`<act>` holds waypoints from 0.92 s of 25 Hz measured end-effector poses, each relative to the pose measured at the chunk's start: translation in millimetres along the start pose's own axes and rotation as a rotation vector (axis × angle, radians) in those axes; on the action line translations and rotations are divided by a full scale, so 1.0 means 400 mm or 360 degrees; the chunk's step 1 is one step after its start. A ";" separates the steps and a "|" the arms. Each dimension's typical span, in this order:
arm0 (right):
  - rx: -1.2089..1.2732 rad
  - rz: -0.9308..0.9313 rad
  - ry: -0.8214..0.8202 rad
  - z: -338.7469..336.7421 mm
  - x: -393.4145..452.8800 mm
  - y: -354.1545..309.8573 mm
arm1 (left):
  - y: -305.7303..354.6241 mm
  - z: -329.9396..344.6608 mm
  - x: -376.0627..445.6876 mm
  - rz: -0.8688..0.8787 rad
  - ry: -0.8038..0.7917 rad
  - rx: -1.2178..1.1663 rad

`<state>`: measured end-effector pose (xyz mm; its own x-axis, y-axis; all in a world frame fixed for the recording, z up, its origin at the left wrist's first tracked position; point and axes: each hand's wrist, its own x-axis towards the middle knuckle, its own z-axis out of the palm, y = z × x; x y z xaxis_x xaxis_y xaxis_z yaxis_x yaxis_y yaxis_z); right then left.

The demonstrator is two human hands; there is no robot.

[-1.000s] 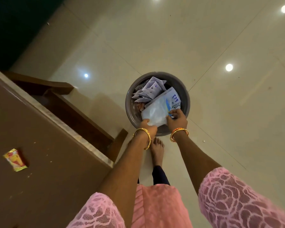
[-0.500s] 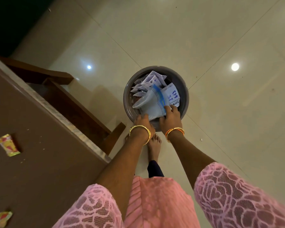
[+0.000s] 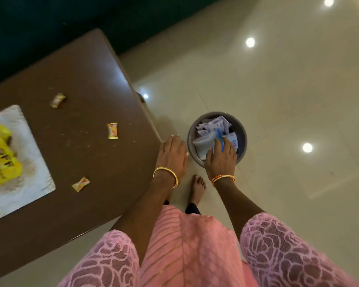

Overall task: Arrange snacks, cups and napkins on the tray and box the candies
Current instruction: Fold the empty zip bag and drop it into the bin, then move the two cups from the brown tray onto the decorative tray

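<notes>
Three gold-and-red wrapped candies lie loose on the brown table (image 3: 81, 69): one at the far side (image 3: 58, 100), one in the middle (image 3: 112, 130), one nearer me (image 3: 80, 184). A white tray (image 3: 32, 162) at the left edge carries yellow snack packets (image 3: 0, 154). My right hand (image 3: 221, 158) lies palm down, fingers flat, on a white and blue plastic wrapper (image 3: 201, 141) inside a grey bin (image 3: 242, 132). My left hand (image 3: 172, 154) hovers open and holds nothing, between the table corner and the bin.
The bin stands on the glossy beige tiled floor (image 3: 278, 90), just right of the table's corner, and holds several white paper scraps (image 3: 215, 123). My bare foot (image 3: 197, 189) is right below the bin. A dark area lies beyond the table's far edge.
My left hand has let go of the wrapper and pulled back left of the bin. The right hand now rests flat on the wrapper. The view has swung left, showing the table top, tray and candies.
</notes>
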<state>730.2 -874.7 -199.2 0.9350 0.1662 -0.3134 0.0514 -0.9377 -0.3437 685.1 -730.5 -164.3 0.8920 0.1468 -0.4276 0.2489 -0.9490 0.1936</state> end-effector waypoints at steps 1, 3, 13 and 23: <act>0.0005 -0.0041 0.0004 -0.036 -0.020 -0.045 | -0.025 -0.035 -0.044 -0.0017 0.0012 0.0037; 0.0012 -0.0112 0.0025 -0.092 -0.067 -0.130 | -0.063 -0.086 -0.125 -0.0052 0.0025 0.0073; -0.0320 -0.0731 -0.0155 -0.048 -0.449 -0.483 | -0.359 -0.115 -0.526 -0.0507 0.0061 0.0022; -0.0274 -0.1081 -0.0200 0.138 -0.808 -0.923 | -0.787 -0.133 -0.965 -0.1088 0.0308 -0.0378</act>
<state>389.7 -565.5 -19.8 0.6296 0.7552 -0.1826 0.6728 -0.6475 -0.3579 282.7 -473.6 -13.2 0.5542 0.7495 -0.3620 0.8267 -0.5461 0.1351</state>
